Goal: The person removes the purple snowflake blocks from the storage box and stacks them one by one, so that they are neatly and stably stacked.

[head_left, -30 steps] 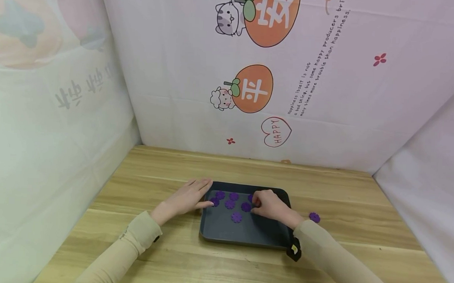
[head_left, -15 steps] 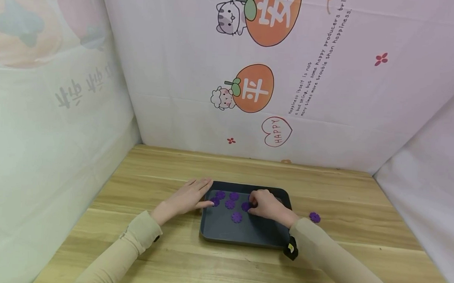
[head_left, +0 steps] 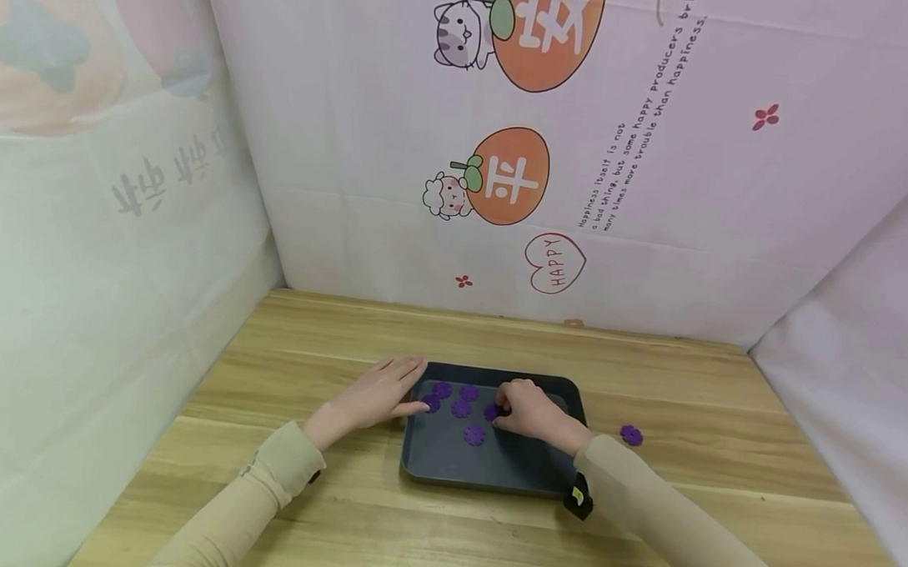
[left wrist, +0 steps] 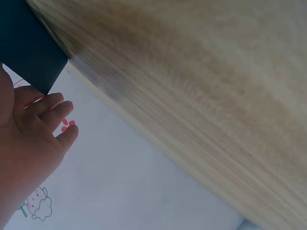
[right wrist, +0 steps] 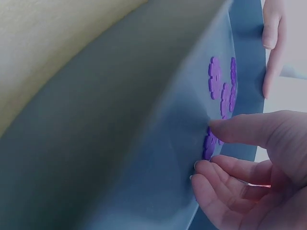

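A dark grey baking tray (head_left: 485, 468) lies on the wooden table with several purple flower-shaped discs in it. My left hand (head_left: 371, 400) rests at the tray's left rim, fingers extended over the edge and thumb near a purple disc (head_left: 431, 404). In the left wrist view, this hand (left wrist: 36, 129) touches the dark tray corner (left wrist: 33, 52). Inside the tray, my right hand (head_left: 535, 413) pinches a purple disc (head_left: 492, 412). The right wrist view has that disc (right wrist: 209, 144) between the thumb and curled fingers of the right hand (right wrist: 254, 163).
One more purple disc (head_left: 631, 435) lies on the wooden table (head_left: 688, 467) to the right of the tray. Printed white cloth (head_left: 367, 189) hangs behind the table and along both sides.
My right hand has shifted slightly left and now covers part of the disc at its fingertips and another disc behind. The left hand stays in place at the rim.
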Motion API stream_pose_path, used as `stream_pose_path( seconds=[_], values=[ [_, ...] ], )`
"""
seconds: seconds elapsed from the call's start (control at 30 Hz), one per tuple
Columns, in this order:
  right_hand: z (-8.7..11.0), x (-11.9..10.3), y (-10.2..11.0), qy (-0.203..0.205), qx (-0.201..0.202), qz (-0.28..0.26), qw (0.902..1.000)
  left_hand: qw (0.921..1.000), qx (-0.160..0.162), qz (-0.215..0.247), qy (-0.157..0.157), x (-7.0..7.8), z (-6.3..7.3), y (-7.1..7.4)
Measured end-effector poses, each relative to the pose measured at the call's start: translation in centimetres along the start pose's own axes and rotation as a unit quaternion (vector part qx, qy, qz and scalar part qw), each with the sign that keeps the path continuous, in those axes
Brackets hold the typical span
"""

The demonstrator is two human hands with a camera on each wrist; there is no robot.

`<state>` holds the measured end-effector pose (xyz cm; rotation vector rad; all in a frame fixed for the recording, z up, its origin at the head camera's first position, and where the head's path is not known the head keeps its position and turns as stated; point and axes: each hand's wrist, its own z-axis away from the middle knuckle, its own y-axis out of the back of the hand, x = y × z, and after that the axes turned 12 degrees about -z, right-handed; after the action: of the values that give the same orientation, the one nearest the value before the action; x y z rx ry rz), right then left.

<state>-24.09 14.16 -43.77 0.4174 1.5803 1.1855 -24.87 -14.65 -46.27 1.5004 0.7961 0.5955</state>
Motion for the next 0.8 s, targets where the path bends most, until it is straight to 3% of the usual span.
stream_pose_path(
  seconds=[0.8],
  values=[
    [0.0,-0.44,-0.42,-0.016,0.003,0.016,0.9997,1.0,0.0,-0.008,-0.001,0.03,-0.07,-0.1]
  ],
)
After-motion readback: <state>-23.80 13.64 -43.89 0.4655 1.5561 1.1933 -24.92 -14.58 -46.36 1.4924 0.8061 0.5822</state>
